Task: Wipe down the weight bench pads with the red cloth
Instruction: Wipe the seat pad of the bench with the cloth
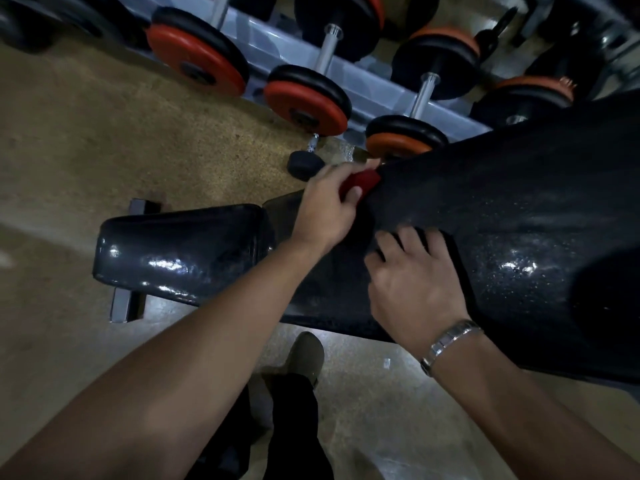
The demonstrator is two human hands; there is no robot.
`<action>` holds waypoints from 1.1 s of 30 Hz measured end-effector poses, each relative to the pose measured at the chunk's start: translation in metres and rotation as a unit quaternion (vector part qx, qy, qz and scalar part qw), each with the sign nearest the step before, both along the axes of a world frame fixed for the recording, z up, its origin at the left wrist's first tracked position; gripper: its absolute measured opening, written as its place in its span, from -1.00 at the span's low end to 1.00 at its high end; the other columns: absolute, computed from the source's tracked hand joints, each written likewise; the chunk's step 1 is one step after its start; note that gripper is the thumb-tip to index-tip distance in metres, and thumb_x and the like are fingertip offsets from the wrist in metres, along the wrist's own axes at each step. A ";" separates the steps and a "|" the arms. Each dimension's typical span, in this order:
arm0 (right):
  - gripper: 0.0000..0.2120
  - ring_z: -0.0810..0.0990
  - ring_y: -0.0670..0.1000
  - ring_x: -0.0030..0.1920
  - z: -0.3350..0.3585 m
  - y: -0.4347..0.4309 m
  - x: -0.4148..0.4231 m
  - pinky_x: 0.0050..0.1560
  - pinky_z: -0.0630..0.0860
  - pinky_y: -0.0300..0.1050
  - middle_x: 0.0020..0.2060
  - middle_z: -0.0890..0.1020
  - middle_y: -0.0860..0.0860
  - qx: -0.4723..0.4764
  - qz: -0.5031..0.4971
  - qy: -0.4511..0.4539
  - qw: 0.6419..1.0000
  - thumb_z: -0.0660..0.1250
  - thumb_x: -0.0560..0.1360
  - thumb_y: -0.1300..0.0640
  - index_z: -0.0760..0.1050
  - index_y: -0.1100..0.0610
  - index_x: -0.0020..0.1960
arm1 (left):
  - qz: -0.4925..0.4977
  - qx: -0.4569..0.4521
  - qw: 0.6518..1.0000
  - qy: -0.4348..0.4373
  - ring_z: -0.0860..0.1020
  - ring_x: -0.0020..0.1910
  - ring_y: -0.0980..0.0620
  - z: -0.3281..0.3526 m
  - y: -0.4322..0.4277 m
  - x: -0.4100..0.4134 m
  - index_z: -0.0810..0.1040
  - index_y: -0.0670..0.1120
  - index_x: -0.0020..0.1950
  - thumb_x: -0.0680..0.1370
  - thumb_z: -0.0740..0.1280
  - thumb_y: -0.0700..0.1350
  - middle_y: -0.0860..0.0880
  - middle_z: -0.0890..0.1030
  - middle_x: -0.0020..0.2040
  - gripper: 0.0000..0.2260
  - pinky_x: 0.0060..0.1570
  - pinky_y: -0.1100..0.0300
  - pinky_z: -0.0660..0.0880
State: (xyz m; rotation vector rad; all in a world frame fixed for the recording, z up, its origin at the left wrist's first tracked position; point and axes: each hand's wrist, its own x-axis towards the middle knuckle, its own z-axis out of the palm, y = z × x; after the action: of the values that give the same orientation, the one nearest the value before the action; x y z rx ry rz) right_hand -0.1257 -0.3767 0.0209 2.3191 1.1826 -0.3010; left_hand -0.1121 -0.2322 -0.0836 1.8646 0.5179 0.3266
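Gripping the red cloth (360,181) between curled fingers and thumb, the left hand (325,209) holds it bunched against the far edge of the back pad (519,202). The right hand (412,282) rests on the same pad's near edge, its fingers spread and slightly bent. The seat pad (180,247) lies left of both hands, and dumbbells (304,98) sit beyond the left fingertips.
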 end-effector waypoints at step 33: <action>-0.62 0.44 0.22 0.30 0.000 -0.004 -0.002 0.36 0.28 0.27 0.22 0.58 0.10 -0.020 -0.002 0.000 1.000 0.33 0.44 0.01 0.62 0.13 0.20 | 0.007 0.015 1.000 -0.014 0.61 0.22 0.07 -0.016 -0.002 -0.032 0.66 -0.03 0.30 0.52 0.47 -0.20 0.01 0.67 0.21 -0.66 0.33 0.10 0.49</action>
State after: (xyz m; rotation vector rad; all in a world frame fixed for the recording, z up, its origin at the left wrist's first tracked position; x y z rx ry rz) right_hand -0.1273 -0.3809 0.0214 2.2860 1.1614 -0.3224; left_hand -0.1443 -0.2346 -0.0991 1.8839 0.5097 0.3721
